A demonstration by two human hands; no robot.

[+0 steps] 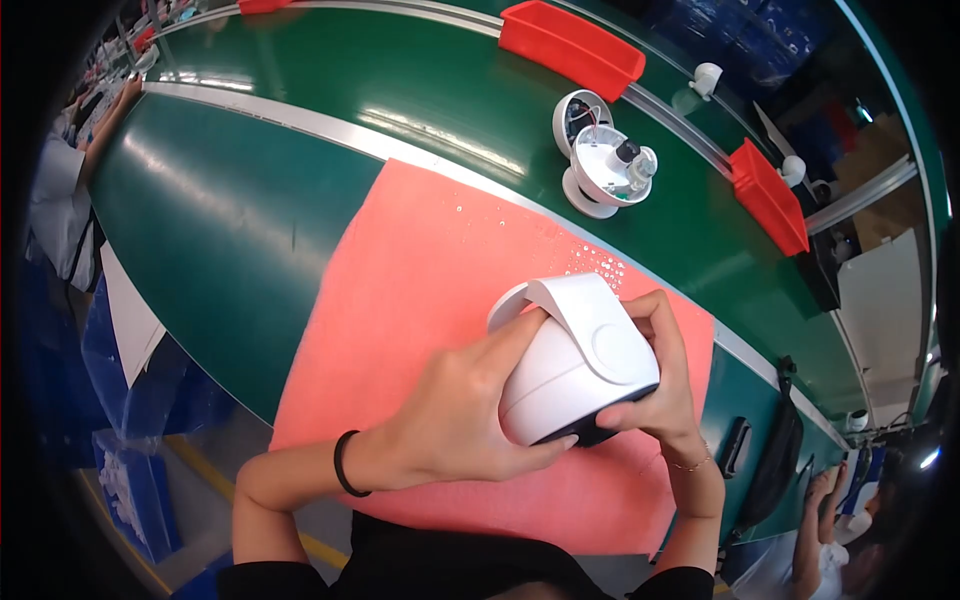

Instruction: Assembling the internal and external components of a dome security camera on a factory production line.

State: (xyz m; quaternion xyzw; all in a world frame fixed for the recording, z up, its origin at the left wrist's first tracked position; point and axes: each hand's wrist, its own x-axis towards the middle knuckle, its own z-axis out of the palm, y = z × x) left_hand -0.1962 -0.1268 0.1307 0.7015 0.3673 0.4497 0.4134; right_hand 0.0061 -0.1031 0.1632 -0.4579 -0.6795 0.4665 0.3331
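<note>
Between my two hands is a rounded white camera housing (560, 383) with a curved white bracket over its top and a dark face turned down toward me. My left hand (470, 400) grips its left side, fingers on top and thumb at the lower edge. Around the right side wraps my right hand (660, 375), its thumb on the dark front rim. The housing is held above a pink cloth (390, 300). Beyond the cloth's upper right lies a cluster of small shiny pieces (597, 263), on the cloth near its far edge.
On the green conveyor (440, 110) stands an opened white camera unit (605, 165) with wires showing. Red bins (570, 45) line the far rail. A black case (736, 447) lies to the right. Other people work at far left and lower right. Blue bins (130, 490) stand below left.
</note>
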